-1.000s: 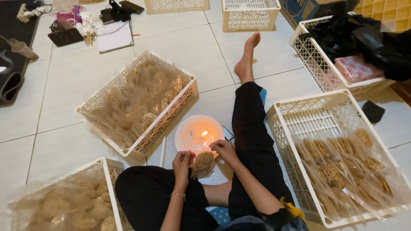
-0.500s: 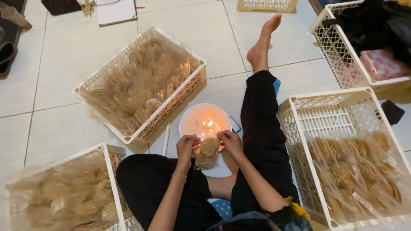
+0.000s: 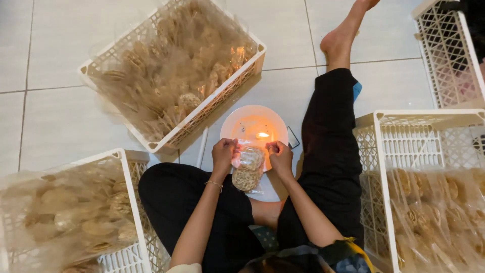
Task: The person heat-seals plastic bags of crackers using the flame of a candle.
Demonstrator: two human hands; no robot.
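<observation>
I sit on a tiled floor with one leg stretched out. My left hand [image 3: 223, 153] and my right hand [image 3: 279, 155] both pinch the top of a small clear plastic packet of round brown crackers [image 3: 247, 170]. The packet's upper edge is close to a small lit flame [image 3: 261, 135] that stands on a white round plate [image 3: 237, 121] just in front of my hands.
A white lattice crate [image 3: 174, 76] lined with plastic and full of crackers stands ahead at the left. Another such crate [image 3: 70, 212] is at my left, and a third [image 3: 404, 146] holding packed crackers at my right. A fourth crate [image 3: 447, 55] sits far right.
The view has come closer and tilted down over my hands. The packet has risen nearer the flame, still held by both hands.
</observation>
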